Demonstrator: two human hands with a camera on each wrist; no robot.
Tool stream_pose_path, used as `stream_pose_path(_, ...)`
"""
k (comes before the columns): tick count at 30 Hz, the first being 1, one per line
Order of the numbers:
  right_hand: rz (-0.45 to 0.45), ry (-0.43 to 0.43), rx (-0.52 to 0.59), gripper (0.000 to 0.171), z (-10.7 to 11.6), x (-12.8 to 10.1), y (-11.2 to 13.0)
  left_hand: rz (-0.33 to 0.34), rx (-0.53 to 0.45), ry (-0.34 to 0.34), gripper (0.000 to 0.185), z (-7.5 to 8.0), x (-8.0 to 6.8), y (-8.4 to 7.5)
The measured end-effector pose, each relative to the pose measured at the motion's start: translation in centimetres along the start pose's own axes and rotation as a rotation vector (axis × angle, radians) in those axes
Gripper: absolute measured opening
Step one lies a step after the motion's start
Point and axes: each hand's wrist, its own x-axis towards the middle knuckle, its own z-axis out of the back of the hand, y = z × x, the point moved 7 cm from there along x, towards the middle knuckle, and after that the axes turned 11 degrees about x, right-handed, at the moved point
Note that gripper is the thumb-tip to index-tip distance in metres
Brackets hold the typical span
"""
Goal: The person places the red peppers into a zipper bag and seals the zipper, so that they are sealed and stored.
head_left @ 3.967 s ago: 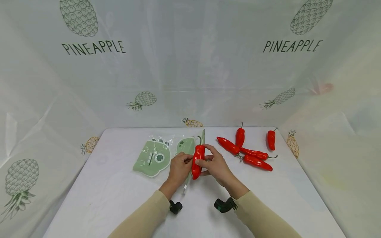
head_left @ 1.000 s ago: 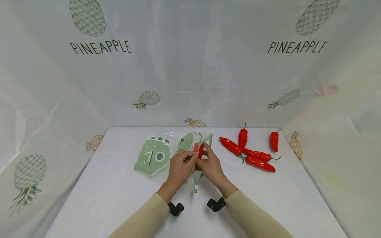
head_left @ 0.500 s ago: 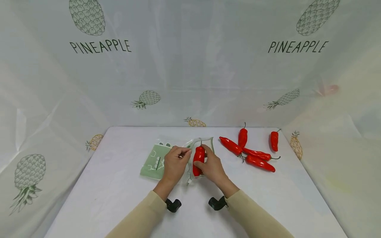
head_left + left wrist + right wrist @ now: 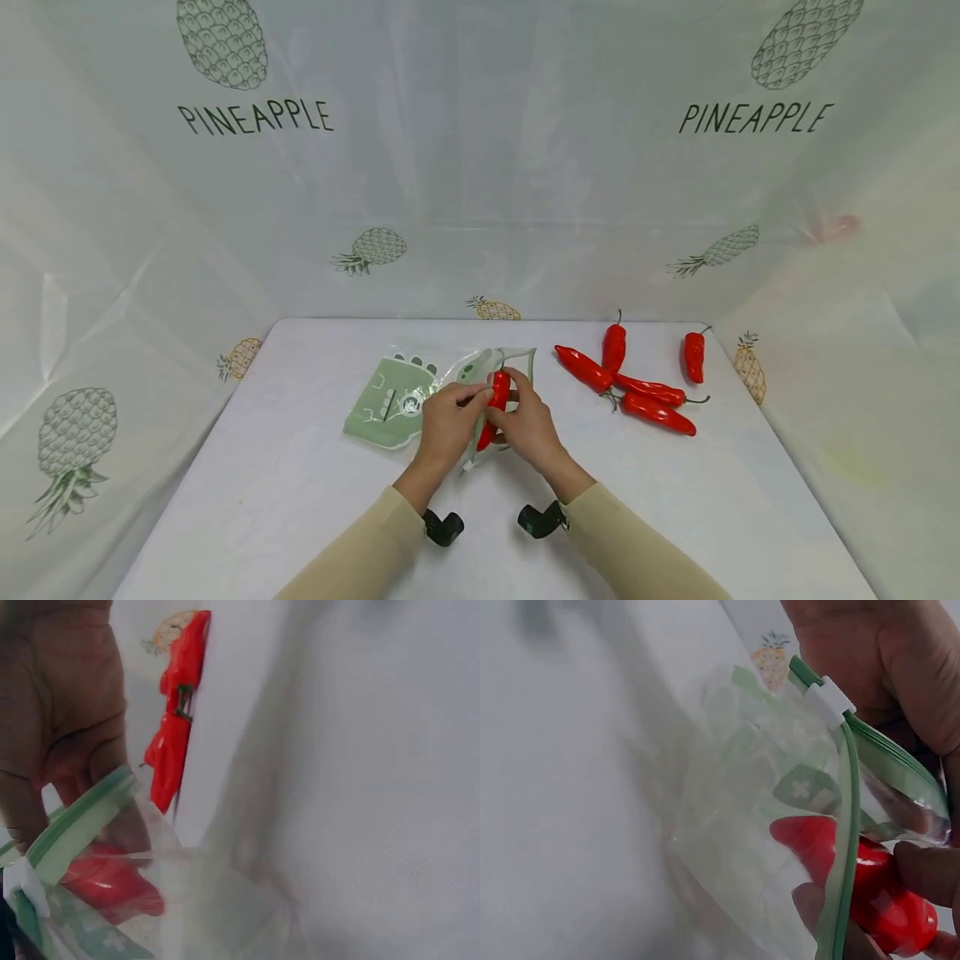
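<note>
A: Starting at the left, what is the left hand (image 4: 444, 421) doing?

B: It is pinching the rim of the zip bag (image 4: 390, 400), holding the mouth wider than half a second ago.

A: And the red pepper (image 4: 492, 406)?

B: It is sitting deeper now, its tip passing the green zip strip (image 4: 843, 847). The right hand (image 4: 528, 425) is gripping it and pushing. I'd say it is nearly bagged.

A: Further right?

B: Five loose peppers (image 4: 645, 392) are lying on the table (image 4: 247, 492).
</note>
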Motion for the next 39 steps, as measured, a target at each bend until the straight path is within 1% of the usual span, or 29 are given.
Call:
stream_pose_path(2, -0.003, -0.014, -0.057, 0.078, 0.1, 0.0, -0.1, 0.024, -0.027, -0.043, 0.018, 0.7, 0.3, 0.3)
stream_pose_path(5, -0.023, -0.039, -0.178, 0.08, 0.4, 0.0, -0.2, 0.06, -0.097, -0.118, 0.016, 2.0, 0.7, 0.5)
stream_pose_path(7, -0.043, -0.053, -0.229, 0.08, 0.5, -0.1, -0.2, 0.086, -0.134, -0.134, 0.015, 2.5, 0.9, 0.6)
stream_pose_path(8, -0.057, -0.052, -0.222, 0.08, 0.5, 0.0, -0.2, 0.096, -0.14, -0.125, 0.015, 2.5, 0.9, 0.6)
stream_pose_path(9, -0.064, -0.047, -0.198, 0.08, 0.4, 0.0, -0.2, 0.1, -0.131, -0.102, 0.015, 2.4, 0.9, 0.6)
stream_pose_path(13, -0.053, -0.024, -0.095, 0.079, -0.3, 0.4, 0.2, 0.098, -0.089, 0.003, 0.015, 1.2, 0.2, 0.5)
stream_pose_path(15, -0.037, -0.013, -0.063, 0.077, -0.6, 0.5, 0.4, 0.088, -0.076, 0.024, 0.016, 0.9, -0.1, 0.4)
stream_pose_path(17, -0.035, -0.014, -0.049, 0.076, -0.7, 0.7, 0.4, 0.082, -0.08, 0.022, 0.015, 0.7, -0.3, 0.3)
stream_pose_path(22, -0.07, -0.027, -0.021, 0.079, -0.7, 1.0, -0.1, 0.059, -0.062, -0.033, 0.014, 1.1, -0.1, 0.3)
stream_pose_path(25, -0.082, -0.003, 0.001, 0.079, -0.9, 1.0, -0.3, 0.052, -0.055, -0.042, 0.015, 1.2, 0.0, 0.4)
stream_pose_path(30, -0.09, 0.043, -0.068, 0.073, -1.1, 0.8, -0.5, 0.073, -0.101, -0.042, 0.019, 0.9, 0.3, 1.1)
stream_pose_path(33, -0.082, 0.015, -0.131, 0.065, -0.7, 0.5, -0.4, 0.09, -0.124, -0.05, 0.021, 0.8, 0.5, 1.5)
stream_pose_path(35, -0.061, -0.007, -0.143, 0.059, -0.3, 0.3, -0.2, 0.1, -0.135, -0.055, 0.021, 0.8, 0.6, 1.6)
stream_pose_path(39, -0.016, -0.034, -0.113, 0.052, 0.4, 0.0, 0.2, 0.108, -0.127, -0.046, 0.021, 0.8, 0.6, 1.7)
